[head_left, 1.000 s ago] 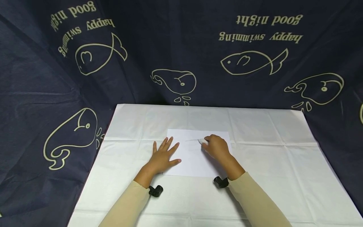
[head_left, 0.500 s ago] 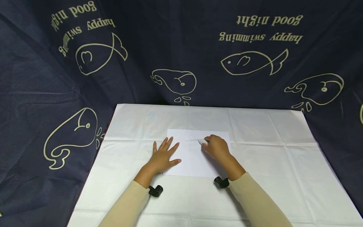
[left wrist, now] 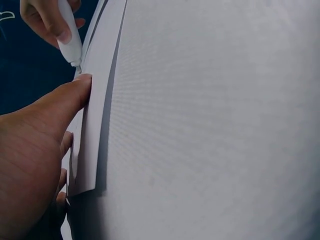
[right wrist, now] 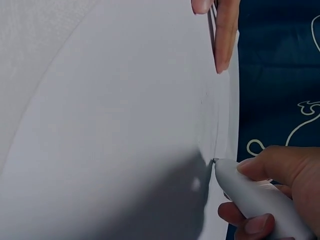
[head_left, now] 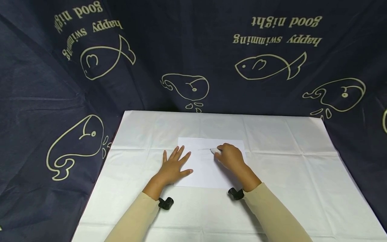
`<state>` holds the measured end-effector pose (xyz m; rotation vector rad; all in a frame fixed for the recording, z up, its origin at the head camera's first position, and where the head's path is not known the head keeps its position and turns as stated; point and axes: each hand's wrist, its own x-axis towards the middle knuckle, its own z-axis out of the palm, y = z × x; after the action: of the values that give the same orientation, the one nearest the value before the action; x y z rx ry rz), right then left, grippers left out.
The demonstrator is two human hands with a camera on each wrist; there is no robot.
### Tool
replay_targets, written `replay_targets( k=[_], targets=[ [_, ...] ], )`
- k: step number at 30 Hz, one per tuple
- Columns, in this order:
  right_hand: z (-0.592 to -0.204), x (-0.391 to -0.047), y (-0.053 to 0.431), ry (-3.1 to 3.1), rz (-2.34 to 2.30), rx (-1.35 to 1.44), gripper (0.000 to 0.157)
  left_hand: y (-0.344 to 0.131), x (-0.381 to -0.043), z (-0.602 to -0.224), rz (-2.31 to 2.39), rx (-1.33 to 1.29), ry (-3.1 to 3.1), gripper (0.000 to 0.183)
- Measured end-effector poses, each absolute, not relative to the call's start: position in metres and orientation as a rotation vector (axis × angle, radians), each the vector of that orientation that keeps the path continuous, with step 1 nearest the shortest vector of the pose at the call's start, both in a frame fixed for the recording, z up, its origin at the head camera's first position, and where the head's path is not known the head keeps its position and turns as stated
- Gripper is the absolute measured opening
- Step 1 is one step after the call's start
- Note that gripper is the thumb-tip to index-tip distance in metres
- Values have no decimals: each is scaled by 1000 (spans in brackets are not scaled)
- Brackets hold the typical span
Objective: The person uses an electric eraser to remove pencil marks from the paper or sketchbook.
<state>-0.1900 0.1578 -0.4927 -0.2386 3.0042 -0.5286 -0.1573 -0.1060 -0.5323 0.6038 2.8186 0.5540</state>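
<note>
A white sheet of paper lies on the cloth-covered table. My left hand rests on its left side with the fingers spread. In my right hand I grip a thick white correction pen, held slantwise between thumb and fingers. Its small metal tip is at the paper's surface in the right wrist view. A thin, faint line runs left from the tip on the upper part of the sheet. The left wrist view has the pen beyond my left thumb.
White cloth with fold creases covers the table. Behind it hangs a dark blue curtain printed with fish, whales and upside-down lettering. A black wrist camera sits by the left sleeve, another camera by the right.
</note>
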Motion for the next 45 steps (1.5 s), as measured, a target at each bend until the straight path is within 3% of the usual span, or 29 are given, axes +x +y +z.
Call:
replay_targets(
  k=[45],
  targets=[
    [-496, -190, 153, 3036, -613, -222, 32, -106, -158, -533, 528, 608, 2828, 74]
  ],
)
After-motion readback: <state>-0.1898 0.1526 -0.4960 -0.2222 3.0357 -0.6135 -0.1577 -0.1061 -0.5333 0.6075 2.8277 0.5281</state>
